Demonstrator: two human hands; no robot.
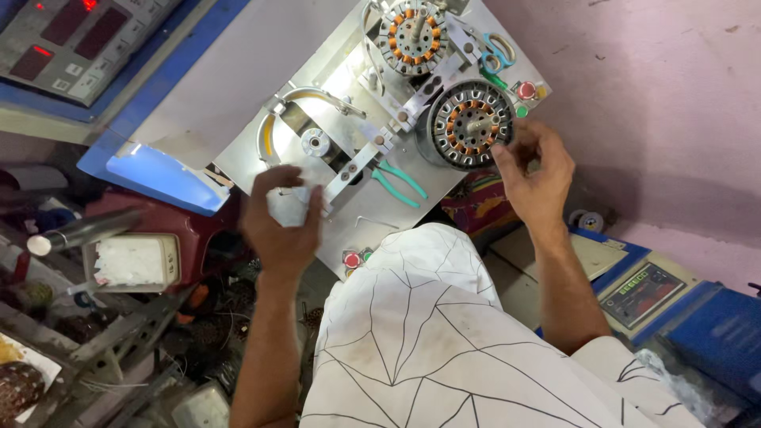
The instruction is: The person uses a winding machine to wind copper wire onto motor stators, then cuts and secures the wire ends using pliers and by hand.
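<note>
While the left hand (279, 226) curls loosely around a small white scrap (287, 204), seemingly paper or cloth, at the near edge of the metal winding plate (238, 103), the right hand (535, 170) reaches farther out, its fingers half-closed and pinching at the rim of a round stator (472, 123). The stator, a steel core ringed with copper coils, sits on a spindle on the plate; it looks heavy and rigid, with fine wire easily nicked, so the outer rim seems the safest grip. A second stator (410, 36) is mounted beyond.
</note>
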